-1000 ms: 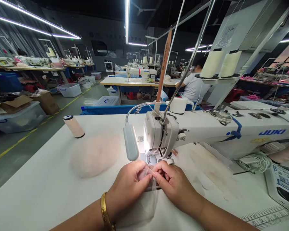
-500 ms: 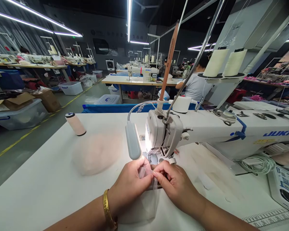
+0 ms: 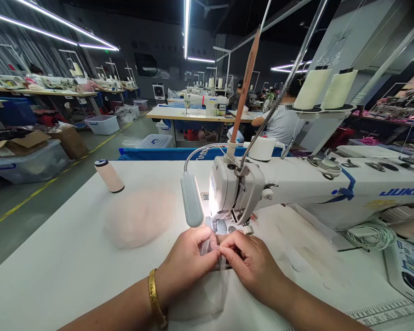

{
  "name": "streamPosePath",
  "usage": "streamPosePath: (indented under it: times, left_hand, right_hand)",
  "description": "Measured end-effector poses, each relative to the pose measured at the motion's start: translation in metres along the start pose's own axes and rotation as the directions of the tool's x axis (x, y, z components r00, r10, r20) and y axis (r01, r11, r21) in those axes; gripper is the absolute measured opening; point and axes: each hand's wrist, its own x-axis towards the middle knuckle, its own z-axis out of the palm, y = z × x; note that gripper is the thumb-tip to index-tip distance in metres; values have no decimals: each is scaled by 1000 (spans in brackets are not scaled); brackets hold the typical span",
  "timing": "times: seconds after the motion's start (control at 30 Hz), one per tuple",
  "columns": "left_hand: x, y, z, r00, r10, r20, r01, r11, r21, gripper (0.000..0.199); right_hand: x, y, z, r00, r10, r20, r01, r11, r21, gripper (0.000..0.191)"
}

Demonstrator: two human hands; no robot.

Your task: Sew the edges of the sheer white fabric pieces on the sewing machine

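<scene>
Sheer pale fabric hangs down from my fingers over the white table, just in front of the sewing machine's head. My left hand, with a gold bangle at the wrist, pinches the fabric's upper edge between thumb and fingers. Against it, my right hand is closed on the same edge, the thumbs and fingertips nearly touching. A lit lamp shines beside the needle area. The needle tip and presser foot are partly hidden. Another heap of sheer fabric lies on the left.
A thread cone stands at the back left of the table. More sheer fabric lies right of the hands, near a coiled cable and a control panel. A person in a light shirt sits beyond the machine.
The view has shifted very slightly. Both hands stay closed on the fabric in nearly the same place, with no clear movement.
</scene>
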Motion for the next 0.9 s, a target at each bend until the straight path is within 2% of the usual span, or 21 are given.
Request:
streamPosePath:
  times: [0.2, 0.33, 0.4, 0.5, 0.6, 0.67, 0.8, 0.9]
  left_hand:
    - [-2, 2, 0, 996, -91, 22, 92, 995, -40, 20]
    - [-1, 4, -1, 999, -44, 23, 45, 999, -19, 7]
    - [-1, 3, -1, 999, -29, 44, 30, 999, -15, 14]
    - [0, 1, 0, 997, -58, 52, 59, 998, -21, 9]
    - [-1, 1, 0, 994, -94, 57, 97, 994, -48, 21]
    - [-1, 2, -1, 995, -80, 53, 82, 996, -32, 25]
    - [3, -1, -2, 999, 35, 2, -34, 983, 178, 23]
    - [6, -5, 0, 999, 47, -15, -36, 909, 416, 27]
  right_hand:
    - [-1, 0, 0, 1000, 9, 3, -9, 1000, 1, 16]
    - [-1, 2, 1, 1000, 14, 12, -14, 1000, -2, 15]
    - [-1, 2, 2, 1000, 21, 16, -21, 1000, 1, 16]
    - [0, 1, 1, 1000, 21, 14, -21, 1000, 6, 16]
    - [0, -1, -1, 1000, 20, 10, -20, 1000, 7, 17]
    - [-1, -1, -1, 1000, 30, 10, -30, 999, 17, 17]
    - [2, 0, 3, 996, 67, 53, -68, 998, 17, 17]
    - [6, 3, 9, 990, 100, 100, -89, 990, -109, 20]
